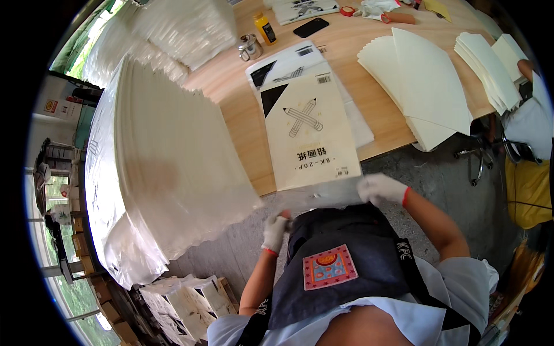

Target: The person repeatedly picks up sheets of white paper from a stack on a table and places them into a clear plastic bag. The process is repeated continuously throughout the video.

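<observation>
A cream drawing-paper pad [309, 124] with a crossed-pencils print lies at the table's near edge, upside down to me. Clear plastic [323, 195], apparently the flap of the pad's bag, stretches off the edge toward my body. My right hand [382, 189], in a white glove with a red cuff, grips the plastic at its right corner. Close to the plastic's left end is my left hand [276, 232], gloved alike with a bare fingertip showing. Its fingers are curled together; what they hold is hidden. Under the pad lies another bagged pad [265, 64], partly covered.
A tall stack of plastic bags [173, 155] stands at the left, its end overhanging the table edge. Fanned cream sheets [427, 81] lie right. Farther back are a phone [311, 27], a yellow bottle [265, 29] and a metal cup [250, 47]. Another person's sleeve [528, 118] shows at far right.
</observation>
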Motion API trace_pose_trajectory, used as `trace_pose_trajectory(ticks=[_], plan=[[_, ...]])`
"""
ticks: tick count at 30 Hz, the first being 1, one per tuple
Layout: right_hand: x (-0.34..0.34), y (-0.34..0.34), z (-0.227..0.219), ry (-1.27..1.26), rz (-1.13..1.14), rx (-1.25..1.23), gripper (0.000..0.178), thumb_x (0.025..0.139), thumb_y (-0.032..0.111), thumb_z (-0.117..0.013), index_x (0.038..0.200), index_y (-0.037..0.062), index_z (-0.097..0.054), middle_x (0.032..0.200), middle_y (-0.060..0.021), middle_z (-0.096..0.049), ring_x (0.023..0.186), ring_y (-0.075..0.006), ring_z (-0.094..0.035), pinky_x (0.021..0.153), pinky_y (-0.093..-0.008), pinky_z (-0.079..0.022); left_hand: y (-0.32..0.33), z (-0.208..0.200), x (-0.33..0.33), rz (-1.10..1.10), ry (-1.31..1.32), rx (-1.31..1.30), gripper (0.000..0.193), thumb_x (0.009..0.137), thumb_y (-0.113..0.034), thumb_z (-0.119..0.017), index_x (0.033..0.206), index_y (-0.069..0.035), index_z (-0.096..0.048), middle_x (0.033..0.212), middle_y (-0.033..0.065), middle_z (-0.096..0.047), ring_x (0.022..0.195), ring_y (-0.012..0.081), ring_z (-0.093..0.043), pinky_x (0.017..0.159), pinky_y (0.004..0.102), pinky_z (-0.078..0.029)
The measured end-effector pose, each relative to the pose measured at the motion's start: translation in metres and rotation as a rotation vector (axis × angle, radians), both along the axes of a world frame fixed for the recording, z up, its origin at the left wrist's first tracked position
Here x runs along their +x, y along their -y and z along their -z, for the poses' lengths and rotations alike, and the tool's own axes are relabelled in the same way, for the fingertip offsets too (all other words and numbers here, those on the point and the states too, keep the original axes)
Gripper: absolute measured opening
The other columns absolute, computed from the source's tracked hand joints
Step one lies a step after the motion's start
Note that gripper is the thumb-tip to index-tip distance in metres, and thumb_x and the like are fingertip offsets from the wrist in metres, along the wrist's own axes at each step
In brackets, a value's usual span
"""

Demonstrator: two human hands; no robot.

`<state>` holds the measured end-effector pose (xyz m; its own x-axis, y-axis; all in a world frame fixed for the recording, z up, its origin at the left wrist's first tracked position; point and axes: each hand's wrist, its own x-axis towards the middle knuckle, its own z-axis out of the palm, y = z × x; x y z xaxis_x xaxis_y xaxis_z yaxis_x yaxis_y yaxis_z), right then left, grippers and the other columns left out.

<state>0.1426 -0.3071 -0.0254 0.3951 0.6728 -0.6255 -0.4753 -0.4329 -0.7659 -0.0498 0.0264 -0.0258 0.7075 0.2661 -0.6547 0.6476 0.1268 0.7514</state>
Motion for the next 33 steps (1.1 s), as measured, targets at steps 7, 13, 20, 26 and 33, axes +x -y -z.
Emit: trace_pose_trajectory(ticks=[7,13,20,26,33], plan=[[0.0,0.033,0.011,0.162,0.063,-0.325,0.031,0.087,0.031,-0.06,0.1,0.0039,-0.064,0.081,-0.0047,-0.066,0.061,-0.0117,-0.058,0.056,-0.0263,-0.049,0.015,0.038,0.026,-0.397,0.114,-0.036,0.031,0.091,-0.036,-0.057,0.086,-0.005,-0.06,0.079,0.0005,-0.058,0.07,0.0124,-0.053,0.062,0.0266,-0.045],[-0.013,-0.044,0.028,-0.028,0.465,0.229,0.032,0.093,0.027,-0.054,0.114,0.0022,-0.055,0.091,-0.0047,-0.061,0.078,-0.0122,-0.059,0.072,-0.0272,-0.049,0.039,-0.133,0.089,0.148,0.615,0.537,0.022,0.087,-0.024,-0.061,0.084,-0.003,-0.059,0.077,0.007,-0.059,0.071,0.0206,-0.056,0.063,0.0299,-0.045],[0.007,-0.153,-0.112,-0.188,0.301,0.793,0.036,0.094,0.023,-0.054,0.121,0.0002,-0.051,0.118,-0.0058,-0.058,0.103,-0.015,-0.057,0.093,-0.0303,-0.045,0.027,-0.325,0.031,0.303,1.157,1.268,0.016,0.072,-0.011,-0.065,0.069,-0.006,-0.05,0.079,0.0096,-0.062,0.07,0.028,-0.062,0.059,0.0358,-0.05],[0.063,-0.289,-0.275,0.355,-0.086,0.937,0.025,0.093,0.027,-0.054,0.094,0.0036,-0.063,0.083,-0.0021,-0.066,0.071,-0.0054,-0.058,0.061,-0.0232,-0.044,-0.069,-0.383,-0.031,-0.937,1.115,1.385,0.033,0.098,-0.028,-0.043,0.095,0.0,-0.061,0.085,0.0075,-0.063,0.066,0.0113,-0.054,0.059,0.0234,-0.043],[0.019,-0.333,-0.332,0.534,-0.232,0.709,0.04,0.087,0.039,-0.061,0.068,0.0038,-0.058,0.06,-0.0063,-0.06,0.046,-0.0113,-0.053,0.045,-0.0259,-0.042,-0.186,-0.332,-0.09,-0.923,0.57,1.276,0.022,0.092,-0.011,-0.051,0.11,-0.004,-0.061,0.088,0.0021,-0.061,0.07,0.0079,-0.05,0.062,0.0198,-0.04]])
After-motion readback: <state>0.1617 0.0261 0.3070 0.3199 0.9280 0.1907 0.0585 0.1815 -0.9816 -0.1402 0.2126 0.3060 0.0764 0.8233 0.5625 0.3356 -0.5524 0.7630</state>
